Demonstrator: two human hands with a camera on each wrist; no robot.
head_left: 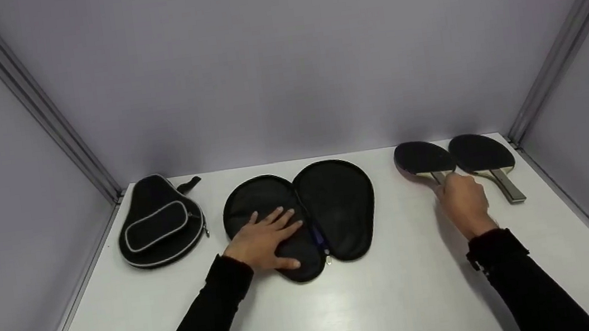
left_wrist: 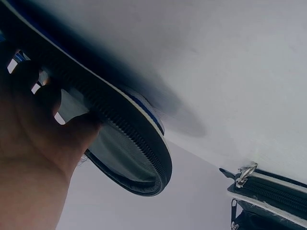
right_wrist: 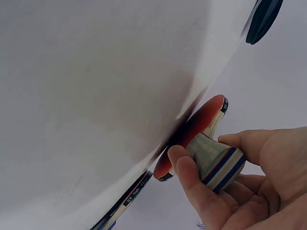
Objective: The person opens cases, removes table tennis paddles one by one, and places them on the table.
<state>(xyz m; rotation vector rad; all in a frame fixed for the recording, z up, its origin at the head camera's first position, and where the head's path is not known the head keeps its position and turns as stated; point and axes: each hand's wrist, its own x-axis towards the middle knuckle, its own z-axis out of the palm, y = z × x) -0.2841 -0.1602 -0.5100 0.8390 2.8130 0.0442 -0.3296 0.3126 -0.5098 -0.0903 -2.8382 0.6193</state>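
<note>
An unzipped black paddle case (head_left: 336,205) lies spread flat near the middle of the white table. My left hand (head_left: 267,241) rests with fingers spread on its left half; the case's zipper edge (left_wrist: 129,117) shows in the left wrist view. My right hand (head_left: 463,202) grips the handle (right_wrist: 216,160) of a table tennis paddle (head_left: 423,158). This paddle has a black upper face and a red underside, tilted a little off the table in the right wrist view. Just right of it lies a second table tennis paddle (head_left: 481,154), black face up.
At the left, a closed black paddle case (head_left: 159,227) with grey piping, a small front pocket and a strap lies on the white table (head_left: 368,308). Pale panels (head_left: 282,66) rise behind the table and along both sides.
</note>
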